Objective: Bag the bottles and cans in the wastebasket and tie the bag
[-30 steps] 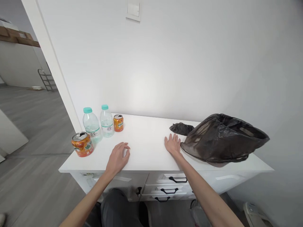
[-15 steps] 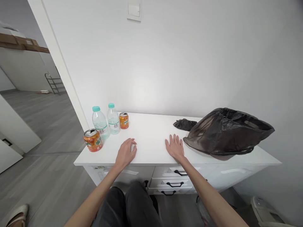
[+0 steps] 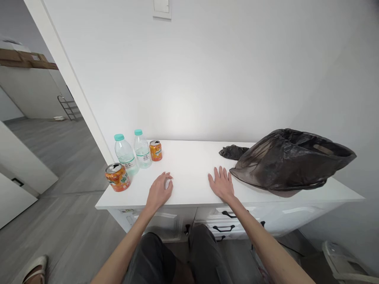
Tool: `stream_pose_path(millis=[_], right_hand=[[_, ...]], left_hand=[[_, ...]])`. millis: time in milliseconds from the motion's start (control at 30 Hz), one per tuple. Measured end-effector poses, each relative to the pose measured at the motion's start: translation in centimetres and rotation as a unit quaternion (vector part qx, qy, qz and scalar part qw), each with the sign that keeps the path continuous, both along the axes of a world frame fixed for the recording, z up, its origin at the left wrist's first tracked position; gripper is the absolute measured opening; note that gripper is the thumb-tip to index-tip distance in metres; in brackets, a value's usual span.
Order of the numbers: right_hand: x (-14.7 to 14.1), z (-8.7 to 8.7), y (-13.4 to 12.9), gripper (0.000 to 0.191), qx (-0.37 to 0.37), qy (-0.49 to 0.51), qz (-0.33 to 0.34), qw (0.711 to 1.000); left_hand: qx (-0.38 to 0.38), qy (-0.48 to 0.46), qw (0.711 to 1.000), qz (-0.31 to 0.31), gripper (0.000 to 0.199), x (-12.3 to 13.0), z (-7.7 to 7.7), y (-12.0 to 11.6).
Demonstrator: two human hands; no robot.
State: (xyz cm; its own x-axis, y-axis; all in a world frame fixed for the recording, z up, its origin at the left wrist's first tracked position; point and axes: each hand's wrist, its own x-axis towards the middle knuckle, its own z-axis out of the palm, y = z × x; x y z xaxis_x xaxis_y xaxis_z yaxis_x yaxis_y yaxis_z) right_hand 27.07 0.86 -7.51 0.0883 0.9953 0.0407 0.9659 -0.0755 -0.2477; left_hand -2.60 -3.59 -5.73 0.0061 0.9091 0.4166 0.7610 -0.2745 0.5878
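Note:
My left hand (image 3: 160, 190) rests on the white cabinet top (image 3: 189, 165), fingers loosely curved and apart, holding nothing. Flat on the same surface lies my right hand (image 3: 221, 184), its fingers spread. Close to its right is a black plastic bag (image 3: 284, 163), mouth gaping to the upper right. A small crumpled black bag (image 3: 233, 152) lies behind, touching or partly behind the big one. Left of my left hand stand two clear bottles with teal caps, the left bottle (image 3: 125, 153) and the right bottle (image 3: 142, 150). An orange can (image 3: 155, 150) and a nearer orange can (image 3: 117, 177) flank them.
A white wall (image 3: 189, 79) rises behind the cabinet, with a switch (image 3: 162, 8) on it. Drawers with black handles (image 3: 224, 228) are below. A doorway with a metal rack (image 3: 67, 107) is at left. A shoe (image 3: 34, 270) shows at the lower left.
The view has shifted slightly, and my knees have moved beneath the cabinet's edge. Both hands stay in place on the cabinet top; the bottles, cans and bags have not moved.

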Motion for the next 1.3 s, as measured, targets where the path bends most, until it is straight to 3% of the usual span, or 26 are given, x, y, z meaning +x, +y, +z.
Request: stream_pose_path(millis=[133, 367, 467, 700, 1000, 1300], right_hand=[[0.0, 0.0, -0.1, 0.075, 0.012, 0.002, 0.0, 1.0], [0.0, 0.2, -0.1, 0.073, 0.016, -0.001, 0.001, 1.0], [-0.2, 0.5, -0.2, 0.072, 0.017, -0.004, 0.002, 1.0], [-0.5, 1.0, -0.4, 0.073, 0.019, -0.007, 0.004, 1.0], [-0.1, -0.8, 0.6, 0.074, 0.024, -0.008, 0.012, 1.0], [0.1, -1.1, 0.9, 0.072, 0.041, -0.001, 0.021, 0.999]], left_hand=[[-0.016, -0.034, 0.999, 0.002, 0.022, 0.0, 0.2, 0.2], [-0.037, -0.21, 0.977, -0.007, 0.024, -0.8, 1.5, 0.5], [-0.039, -0.242, 0.969, -0.004, 0.027, -0.9, 1.9, 0.4], [-0.043, -0.242, 0.969, 0.001, 0.026, -0.7, 2.4, -0.1], [-0.066, -0.217, 0.974, -0.013, 0.027, -1.0, 2.6, -0.5], [-0.086, -0.201, 0.976, -0.011, 0.031, -1.4, 2.7, -0.1]])
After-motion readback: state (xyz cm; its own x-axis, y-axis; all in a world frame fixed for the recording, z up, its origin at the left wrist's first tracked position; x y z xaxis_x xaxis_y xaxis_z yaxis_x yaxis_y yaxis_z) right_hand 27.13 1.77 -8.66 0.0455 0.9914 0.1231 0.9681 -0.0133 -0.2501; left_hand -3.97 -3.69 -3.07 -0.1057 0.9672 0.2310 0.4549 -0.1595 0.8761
